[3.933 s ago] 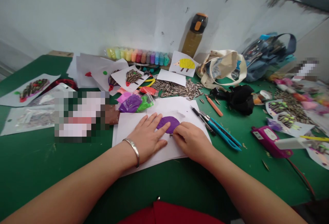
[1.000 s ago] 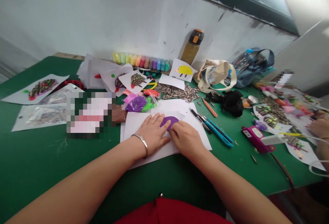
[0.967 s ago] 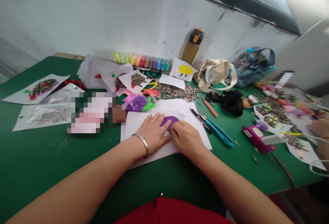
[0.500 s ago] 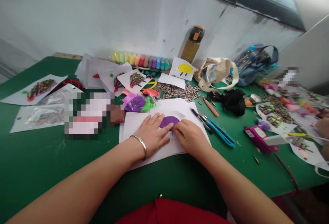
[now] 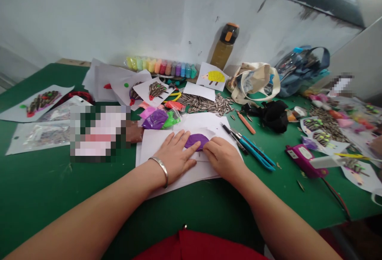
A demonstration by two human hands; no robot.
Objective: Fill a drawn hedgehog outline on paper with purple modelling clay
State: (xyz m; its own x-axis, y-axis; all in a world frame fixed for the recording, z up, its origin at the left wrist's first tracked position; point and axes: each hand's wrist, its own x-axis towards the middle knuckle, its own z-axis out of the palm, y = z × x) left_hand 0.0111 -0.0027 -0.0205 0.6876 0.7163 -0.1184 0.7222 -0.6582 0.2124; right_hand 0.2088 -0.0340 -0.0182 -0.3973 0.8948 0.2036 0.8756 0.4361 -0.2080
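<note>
Flat purple modelling clay (image 5: 196, 140) is spread in a rounded shape on white paper (image 5: 161, 142). My left hand (image 5: 177, 154) lies with its fingers spread over the paper, the index fingertip touching the clay. A silver bangle (image 5: 161, 169) is on that wrist. At the clay's right edge, my right hand (image 5: 222, 156) has its fingers curled and pressed together; whatever they pinch is hidden. Just beyond the paper sit bags of purple clay (image 5: 155, 119) and green clay (image 5: 172, 119).
A pile of striped sunflower seeds (image 5: 205, 104) lies behind the paper. Blue tweezers (image 5: 259, 156), pens and an orange tool (image 5: 246, 123) are to the right, with a magenta glue gun (image 5: 304, 160) farther off. Seed-covered hedgehog pictures (image 5: 44, 103) and a bottle (image 5: 223, 47) stand around.
The camera view has shifted slightly. Both hands stay in nearly the same place on the paper and clay, with no clear change in their grip.
</note>
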